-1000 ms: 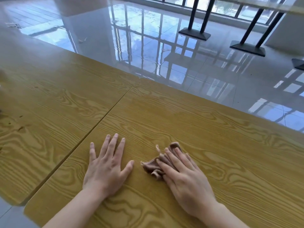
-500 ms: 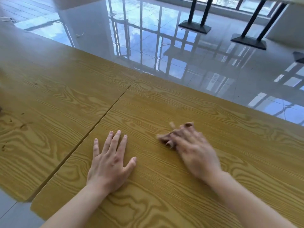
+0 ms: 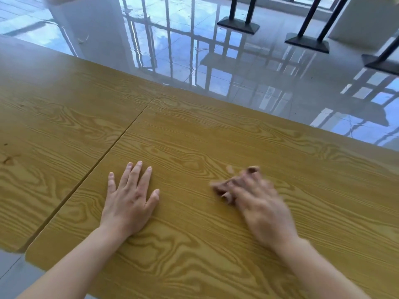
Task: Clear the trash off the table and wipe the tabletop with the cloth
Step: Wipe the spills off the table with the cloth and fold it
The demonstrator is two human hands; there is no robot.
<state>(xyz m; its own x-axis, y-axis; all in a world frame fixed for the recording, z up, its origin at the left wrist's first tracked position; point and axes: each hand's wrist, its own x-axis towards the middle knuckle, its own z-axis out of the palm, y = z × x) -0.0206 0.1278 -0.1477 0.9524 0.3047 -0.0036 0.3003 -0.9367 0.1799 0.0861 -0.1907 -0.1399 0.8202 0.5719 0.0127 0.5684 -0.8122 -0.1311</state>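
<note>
A small brown cloth [image 3: 222, 186] lies bunched on the wood-grain tabletop [image 3: 194, 137], mostly covered by my right hand [image 3: 257, 201], which presses down on it with the fingers over it. The hand and cloth are blurred by motion. My left hand [image 3: 129, 199] lies flat on the table to the left, fingers spread, holding nothing. No trash shows on the visible part of the table.
A seam [image 3: 103, 156] runs between two joined tabletops, left of my left hand. A few dark specks [image 3: 8, 160] mark the left tabletop. Beyond the far edge is glossy tiled floor [image 3: 237, 83] with black table legs and bases [image 3: 238, 24] at the back.
My right hand has slid the cloth away from me and to the right across the table, then slightly back. My left hand has stayed flat in place.
</note>
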